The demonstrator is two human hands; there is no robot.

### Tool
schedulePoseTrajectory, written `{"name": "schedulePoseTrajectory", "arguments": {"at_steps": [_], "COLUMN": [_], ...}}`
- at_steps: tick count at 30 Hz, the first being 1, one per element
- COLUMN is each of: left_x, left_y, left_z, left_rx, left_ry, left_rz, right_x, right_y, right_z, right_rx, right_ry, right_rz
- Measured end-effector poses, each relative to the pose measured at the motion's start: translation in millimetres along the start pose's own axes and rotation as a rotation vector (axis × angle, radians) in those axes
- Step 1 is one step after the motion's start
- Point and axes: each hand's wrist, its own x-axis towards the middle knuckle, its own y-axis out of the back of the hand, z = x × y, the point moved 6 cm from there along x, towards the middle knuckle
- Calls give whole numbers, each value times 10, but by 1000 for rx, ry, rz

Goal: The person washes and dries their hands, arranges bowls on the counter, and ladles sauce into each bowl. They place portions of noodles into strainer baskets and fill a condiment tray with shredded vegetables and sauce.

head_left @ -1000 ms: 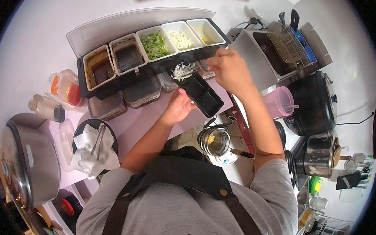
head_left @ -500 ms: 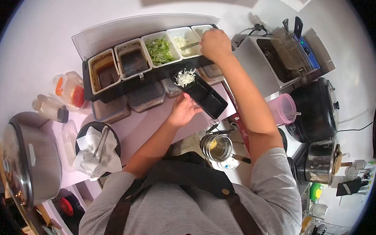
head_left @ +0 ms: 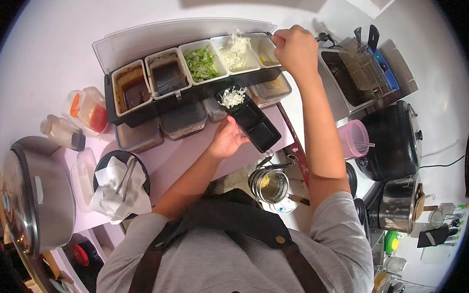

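Observation:
My left hand (head_left: 226,139) grips a black compartment tray (head_left: 262,131) from below, its near side tilted down to the right. Shredded white cabbage (head_left: 232,97) fills the tray's far-left compartment; the others I can see are bare. My right hand (head_left: 297,48) is closed above the right end of the condiment box, around a metal utensil that is mostly hidden and whose kind I cannot make out. To its left, a heap of shredded cabbage (head_left: 240,45) rises over the white cabbage bin (head_left: 241,70). Beside that bin sits one with green shredded vegetable (head_left: 200,64).
Two bins of dark sauce (head_left: 131,90) stand at the box's left, with lidded containers (head_left: 184,120) below. A deep fryer (head_left: 349,81) and black cooker (head_left: 391,139) are at the right. A strainer (head_left: 268,185) is near my apron; a paper-lined bowl (head_left: 121,185) is left.
My right hand has moved up and to the right. The cabbage in the bin now heaps higher, lifted above the rim. My left hand and the tray have barely shifted.

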Motion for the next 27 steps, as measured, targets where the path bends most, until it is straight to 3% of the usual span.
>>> {"name": "schedulePoseTrajectory", "arguments": {"at_steps": [4, 8, 10, 16, 27], "left_x": [-4, 29, -27, 4, 52], "left_y": [29, 33, 54, 6, -131], "left_z": [-72, -58, -83, -65, -30], "left_rx": [-11, 1, 19, 28, -45], "left_ry": [47, 23, 33, 47, 14], "left_rz": [1, -4, 9, 42, 146], "right_x": [-133, -139, -207, -140, -364], "right_y": [-346, -216, -392, -26, 603], "right_z": [34, 43, 85, 92, 82], "right_rx": [-41, 44, -1, -16, 6], "right_ry": [19, -22, -10, 4, -19], "right_rz": [-115, -36, -155, 16, 22]}}
